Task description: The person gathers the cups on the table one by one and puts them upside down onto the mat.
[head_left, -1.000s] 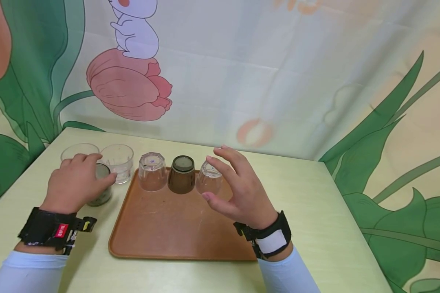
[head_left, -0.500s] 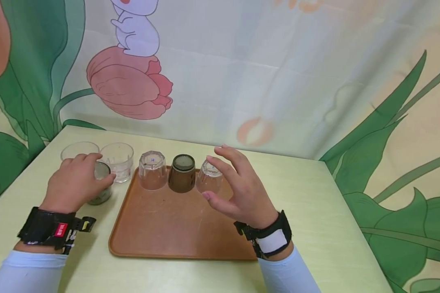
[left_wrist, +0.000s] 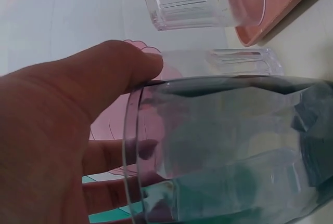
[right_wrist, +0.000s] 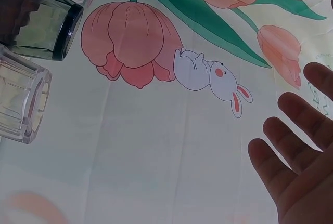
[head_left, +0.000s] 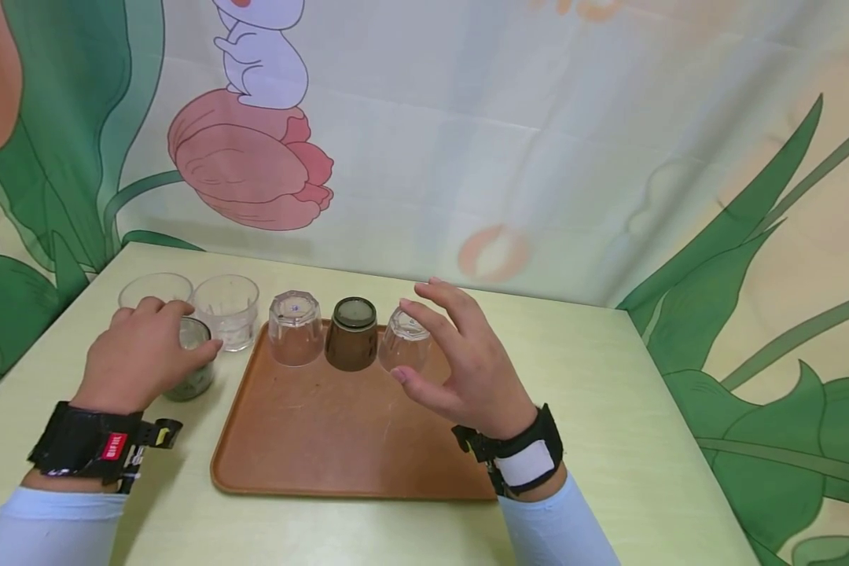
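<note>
At the table's left, my left hand (head_left: 140,351) holds a smoky grey drinking glass (head_left: 194,379) by its upper rim, thumb on one side and fingers on the other. The left wrist view shows this tinted glass (left_wrist: 229,146) close up, mouth toward the palm. Two clear glasses stand upright behind it, one partly covered by the hand (head_left: 157,284) and one beside it (head_left: 228,314). My right hand (head_left: 470,362) hovers over the tray with fingers spread, just in front of an upturned clear glass (head_left: 405,346); in the right wrist view nothing lies within its fingers (right_wrist: 273,169).
A brown tray (head_left: 339,440) lies mid-table. Along its back edge stand upside down a clear glass (head_left: 295,334), a dark smoky glass (head_left: 351,342) and the clear one by my right hand. A printed curtain (head_left: 410,157) hangs behind the pale table (head_left: 608,440).
My left hand and the grey glass have shifted very slightly left and toward me. The right hand and the upturned glasses have stayed put.
</note>
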The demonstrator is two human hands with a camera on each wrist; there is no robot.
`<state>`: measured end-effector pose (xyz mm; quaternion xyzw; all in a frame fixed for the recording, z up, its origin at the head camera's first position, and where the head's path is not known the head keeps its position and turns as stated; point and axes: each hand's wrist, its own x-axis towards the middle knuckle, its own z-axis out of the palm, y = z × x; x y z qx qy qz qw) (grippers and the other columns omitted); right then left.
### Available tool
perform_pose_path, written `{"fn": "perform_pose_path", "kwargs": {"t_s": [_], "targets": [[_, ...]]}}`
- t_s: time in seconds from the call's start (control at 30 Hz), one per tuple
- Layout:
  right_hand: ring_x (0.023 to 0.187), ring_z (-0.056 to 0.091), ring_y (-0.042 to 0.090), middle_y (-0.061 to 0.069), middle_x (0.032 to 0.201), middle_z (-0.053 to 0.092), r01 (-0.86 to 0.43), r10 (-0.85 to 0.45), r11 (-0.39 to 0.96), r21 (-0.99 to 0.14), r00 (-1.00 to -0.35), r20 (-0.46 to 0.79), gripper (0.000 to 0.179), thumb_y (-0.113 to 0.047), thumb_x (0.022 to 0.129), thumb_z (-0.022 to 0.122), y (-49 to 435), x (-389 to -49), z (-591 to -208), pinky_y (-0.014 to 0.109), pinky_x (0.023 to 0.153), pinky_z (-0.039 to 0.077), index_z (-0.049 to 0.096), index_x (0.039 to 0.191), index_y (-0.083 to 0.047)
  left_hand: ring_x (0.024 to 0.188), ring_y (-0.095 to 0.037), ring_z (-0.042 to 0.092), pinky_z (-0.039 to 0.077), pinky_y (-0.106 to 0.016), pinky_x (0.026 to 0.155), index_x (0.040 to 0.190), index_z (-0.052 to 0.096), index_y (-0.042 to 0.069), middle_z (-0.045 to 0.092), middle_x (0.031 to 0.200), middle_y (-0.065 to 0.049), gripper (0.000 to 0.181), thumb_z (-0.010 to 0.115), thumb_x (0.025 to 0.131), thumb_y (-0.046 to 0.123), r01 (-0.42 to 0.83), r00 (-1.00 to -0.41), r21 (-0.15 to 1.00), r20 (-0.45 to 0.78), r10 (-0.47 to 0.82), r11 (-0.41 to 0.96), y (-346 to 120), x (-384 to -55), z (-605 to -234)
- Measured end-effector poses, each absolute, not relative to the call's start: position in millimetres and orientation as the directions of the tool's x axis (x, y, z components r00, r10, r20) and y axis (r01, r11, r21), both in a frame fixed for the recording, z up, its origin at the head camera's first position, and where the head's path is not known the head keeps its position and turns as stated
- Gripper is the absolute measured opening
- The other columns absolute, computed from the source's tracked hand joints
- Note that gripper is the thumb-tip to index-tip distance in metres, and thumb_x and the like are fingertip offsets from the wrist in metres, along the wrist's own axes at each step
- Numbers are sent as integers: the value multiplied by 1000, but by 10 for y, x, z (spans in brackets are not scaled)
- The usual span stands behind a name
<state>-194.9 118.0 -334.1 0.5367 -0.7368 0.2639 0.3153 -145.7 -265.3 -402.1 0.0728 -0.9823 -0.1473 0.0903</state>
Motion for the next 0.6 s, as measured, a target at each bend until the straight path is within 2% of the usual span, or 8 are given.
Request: {"fn": "perform_pose_path", "kwargs": {"t_s": [0.33,0.6], "targets": [[132,48,37,21,139,51,-955,-622,290,-55,-232,748,57,-39,92,65,1188,-1961,-3357,45,115,39,56,136,-4,106,-58,40,50,-73,69,130,52,-9,45,122,-38,76,68,86,51,-140,-980,282,100,-174,949,-2658,-1477,-4059],[132,48,36,22,138,52,-952,-623,302,-50,-237,745,57,-42,94,61,1199,-1961,-3342,44,115,39,55,136,-5,105,-60,41,49,-75,67,132,49,-10,42,124,-37,79,68,86,52,-132,-983,290,82,-162,948,-2662,-1511,-4111]]}}
